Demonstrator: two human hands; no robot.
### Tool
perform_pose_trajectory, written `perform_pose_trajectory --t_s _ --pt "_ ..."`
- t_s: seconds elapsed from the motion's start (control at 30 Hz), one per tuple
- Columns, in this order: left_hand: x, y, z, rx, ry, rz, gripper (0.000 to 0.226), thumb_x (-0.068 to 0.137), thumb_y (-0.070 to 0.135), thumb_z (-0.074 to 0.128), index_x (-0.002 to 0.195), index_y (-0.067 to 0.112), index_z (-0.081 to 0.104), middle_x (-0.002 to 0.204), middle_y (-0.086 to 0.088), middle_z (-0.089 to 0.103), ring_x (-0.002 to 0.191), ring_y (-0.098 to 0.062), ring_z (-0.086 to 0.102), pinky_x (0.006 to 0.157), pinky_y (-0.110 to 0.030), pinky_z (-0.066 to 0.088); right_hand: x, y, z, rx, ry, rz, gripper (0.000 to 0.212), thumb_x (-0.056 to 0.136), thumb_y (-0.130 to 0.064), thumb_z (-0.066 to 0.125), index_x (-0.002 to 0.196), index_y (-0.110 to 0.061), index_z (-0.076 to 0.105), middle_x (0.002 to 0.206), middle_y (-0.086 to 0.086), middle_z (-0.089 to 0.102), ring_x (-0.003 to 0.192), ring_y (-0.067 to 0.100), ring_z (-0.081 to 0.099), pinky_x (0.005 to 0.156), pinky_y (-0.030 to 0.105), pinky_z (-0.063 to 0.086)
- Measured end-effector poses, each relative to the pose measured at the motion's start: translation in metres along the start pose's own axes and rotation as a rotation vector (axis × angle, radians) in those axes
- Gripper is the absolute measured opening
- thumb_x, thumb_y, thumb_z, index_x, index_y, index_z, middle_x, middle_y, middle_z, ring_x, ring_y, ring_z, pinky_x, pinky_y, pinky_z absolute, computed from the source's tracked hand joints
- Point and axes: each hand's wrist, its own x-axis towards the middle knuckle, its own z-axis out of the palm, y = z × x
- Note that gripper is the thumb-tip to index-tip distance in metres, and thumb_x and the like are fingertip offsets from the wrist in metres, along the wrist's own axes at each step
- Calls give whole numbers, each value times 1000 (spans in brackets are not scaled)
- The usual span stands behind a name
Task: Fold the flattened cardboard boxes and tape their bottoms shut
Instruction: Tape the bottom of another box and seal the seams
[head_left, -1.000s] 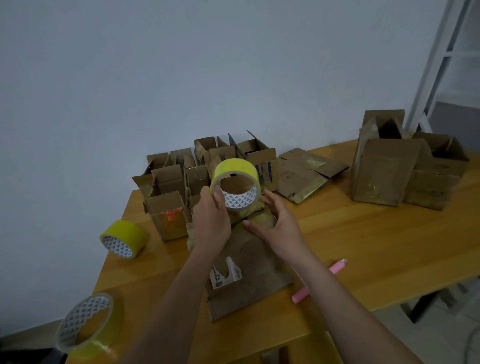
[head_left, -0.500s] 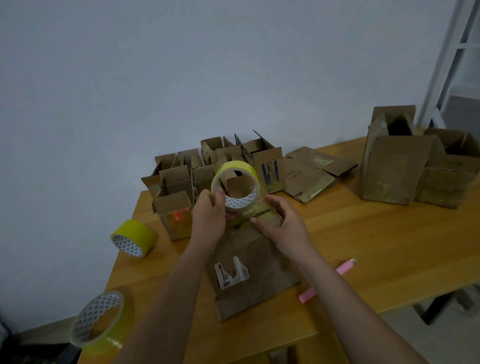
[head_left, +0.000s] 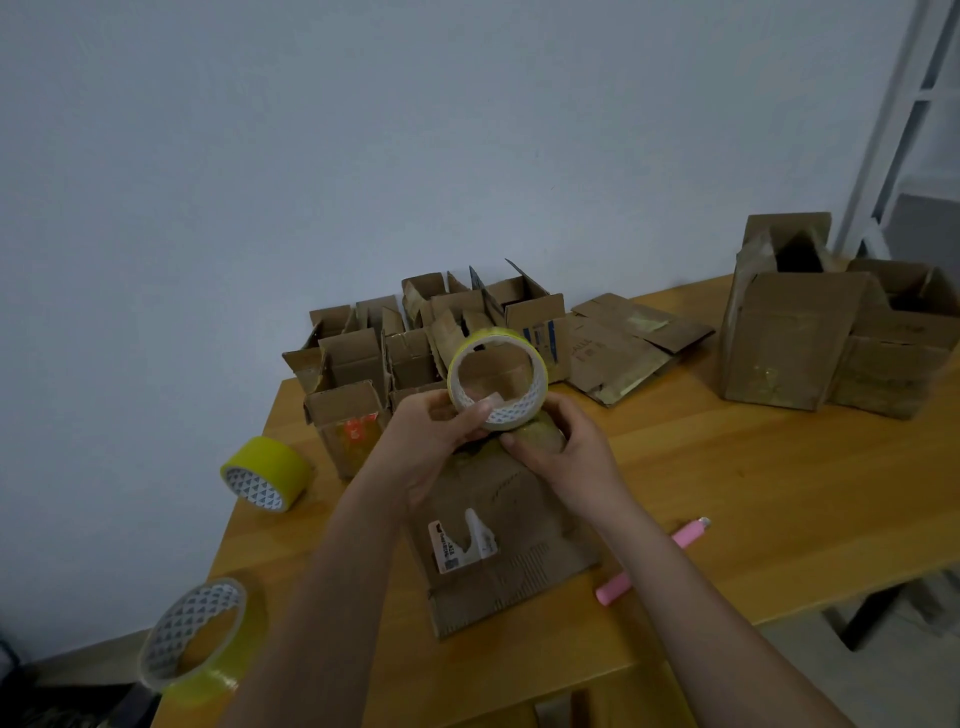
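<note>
Cardboard, the box (head_left: 498, 525) being worked, lies on the table (head_left: 753, 499) beneath both forearms. Above its far end the tape roll (head_left: 497, 378) is gripped by the left hand (head_left: 434, 447), while the right hand (head_left: 558, 444), which lay flatter a second ago, is now curled around the tape's loose end. A strip is probably being started for the bottom. Folded boxes (head_left: 415, 343) stand beyond.

The box (head_left: 498, 540) lies on the table (head_left: 727, 478). Small boxes (head_left: 395, 353) stand behind it. A pen (head_left: 649, 561) lies right of it.
</note>
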Motion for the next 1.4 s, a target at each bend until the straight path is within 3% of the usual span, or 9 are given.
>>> perform_pose_trajectory --t_s 0.1,0.27,0.47,0.6,0.7,0.83,1.07,1.2,1.4 --pt "0 -9 0 333 136 203 23 95 37 57 105 17 64 100 -3 69 94 -17 66 86 -33 54 0 2 -1 -5 -16 12 59 76 -37 81 127 -25 56 121 -12 62 114 5 57 97 34 51" --pt "0 -18 8 256 172 302 28 99 37 42 113 14 50 109 -6 61 105 -17 64 90 -34 56 0 3 0 1 -32 18 64 75 -42 80 131 -25 55 125 -11 60 118 6 55 100 38 50" --pt "1 -19 7 403 114 451 52 90 60 35 119 17 40 109 1 57 103 -14 61 86 -40 57 0 7 2 -38 32 24 63 76 -39 80 131 -26 53 127 -7 54 118 7 52 99 35 50" --pt "4 -12 16 424 102 532 34 93 44 38 117 20 36 110 5 54 100 1 56 80 -15 52 2 7 2 -25 35 47 59 76 -35 81 128 -24 55 124 -6 57 114 6 55 94 29 51" --pt "3 -10 29 265 59 495 18 99 26 41 115 21 34 110 13 51 100 -7 62 77 -19 56 2 7 1 -16 28 51 57 76 -34 81 126 -23 56 123 -4 58 111 6 56 93 29 52" --pt "8 -12 30 257 95 447 20 100 30 39 114 16 34 103 6 58 80 -14 73 67 -26 59 1 5 -1 -12 28 68 58 77 -35 80 127 -25 53 123 -7 56 108 -3 53 83 9 47" --pt "20 -7 30 197 160 336 29 101 36 34 117 12 36 108 -15 56 67 -25 72 60 -46 61 -1 4 0 0 15 62 59 79 -41 78 131 -29 52 127 -9 56 117 3 52 95 24 49" --pt "19 -7 32 156 168 323 24 103 32 33 115 11 36 108 -11 56 67 -26 72 54 -35 60 -1 5 0 7 15 78 58 80 -39 78 131 -29 51 128 -9 55 117 3 51 97 24 48" --pt "28 -2 47 102 134 288 25 102 37 32 110 14 34 105 -21 55 63 -27 72 53 -39 60 0 6 -3 5 12 110 68 77 -43 79 136 -28 49 131 -11 54 120 4 50 101 29 47"
